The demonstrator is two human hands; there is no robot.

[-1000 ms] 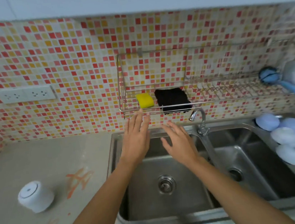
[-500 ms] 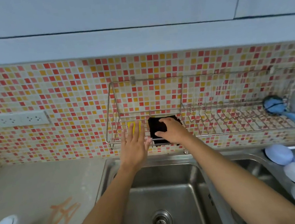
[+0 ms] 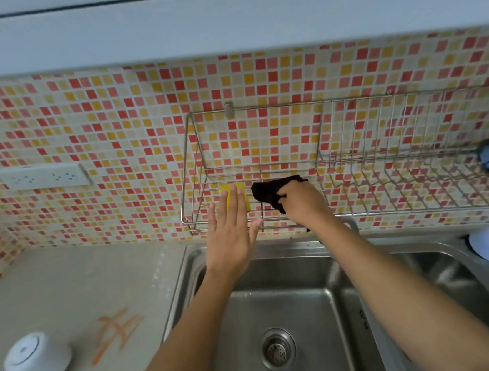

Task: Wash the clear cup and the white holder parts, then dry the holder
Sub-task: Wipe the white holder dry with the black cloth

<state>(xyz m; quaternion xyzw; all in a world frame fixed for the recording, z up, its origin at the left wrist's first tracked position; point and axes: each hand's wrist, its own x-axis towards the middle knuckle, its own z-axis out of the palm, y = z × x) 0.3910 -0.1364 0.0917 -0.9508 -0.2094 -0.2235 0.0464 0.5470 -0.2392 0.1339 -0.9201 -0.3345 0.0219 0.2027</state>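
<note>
The white holder (image 3: 37, 358) stands on the counter, far left, untouched. The left hand (image 3: 230, 233) hovers flat, fingers spread, before the yellow sponge (image 3: 240, 196). The right hand (image 3: 302, 201) grips the black cloth (image 3: 269, 193) on the wire rack (image 3: 389, 167) (washing seemingly not begun; no clear cup visible).

Grey counter (image 3: 65, 287) – white holder (image 3: 37, 358), steel sink (image 3: 282, 304)

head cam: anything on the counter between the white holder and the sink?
Head view: only orange marks on the bare counter between white holder and sink.
</note>
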